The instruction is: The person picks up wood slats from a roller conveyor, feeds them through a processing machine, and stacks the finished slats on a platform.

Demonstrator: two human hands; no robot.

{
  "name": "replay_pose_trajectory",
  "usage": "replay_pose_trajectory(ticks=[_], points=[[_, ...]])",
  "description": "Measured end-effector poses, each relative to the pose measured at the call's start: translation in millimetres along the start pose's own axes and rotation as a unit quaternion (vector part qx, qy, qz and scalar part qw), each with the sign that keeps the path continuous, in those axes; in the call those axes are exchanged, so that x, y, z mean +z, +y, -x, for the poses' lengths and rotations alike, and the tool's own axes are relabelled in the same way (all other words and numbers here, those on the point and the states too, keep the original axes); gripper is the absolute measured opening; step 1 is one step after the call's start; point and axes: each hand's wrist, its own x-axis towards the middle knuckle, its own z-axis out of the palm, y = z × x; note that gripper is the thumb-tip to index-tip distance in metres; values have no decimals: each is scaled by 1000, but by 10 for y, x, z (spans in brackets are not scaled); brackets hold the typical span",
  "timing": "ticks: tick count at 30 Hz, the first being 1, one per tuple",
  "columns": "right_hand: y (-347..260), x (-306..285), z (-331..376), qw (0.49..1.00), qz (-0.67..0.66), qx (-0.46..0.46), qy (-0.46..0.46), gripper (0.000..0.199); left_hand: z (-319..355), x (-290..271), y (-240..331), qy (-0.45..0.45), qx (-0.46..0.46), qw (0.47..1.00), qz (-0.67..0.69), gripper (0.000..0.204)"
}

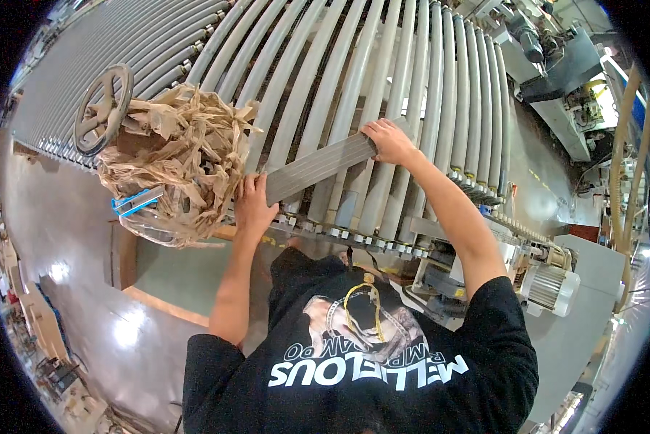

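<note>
A grey board (322,170) with fine lines along its length slants over the metal rollers, its right end farther from me. My left hand (254,207) is closed on its near left end, fingers over the edge. At the other end, my right hand (389,142) grips the board, with the thumb side toward its middle. The undersides of both hands are hidden. Beneath the board runs the roller conveyor (296,98); whether the board rests on it I cannot tell.
Crumpled brown paper (187,145) is heaped left of my left hand, beside a handwheel (104,110) and a blue-and-grey tool (138,202). A motor (549,288) sits at the right by my elbow. Machinery (556,69) stands at the far right.
</note>
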Motion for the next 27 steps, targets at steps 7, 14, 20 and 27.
replay_pose_trajectory(ticks=[7, 14, 20, 27], points=[[-51, 115, -315, 999, 8, -25, 36, 86, 170, -38, 71, 32, 9, 996, -78, 88], [-235, 373, -128, 993, 42, 69, 85, 87, 166, 204, 221, -19, -17, 996, -90, 93], [-1075, 765, 1081, 909, -212, 209, 291, 79, 170, 450, 86, 7, -13, 997, -69, 96], [-2308, 1374, 2977, 802, -390, 382, 242, 43, 15, 855, 1136, 59, 322, 942, 73, 61]])
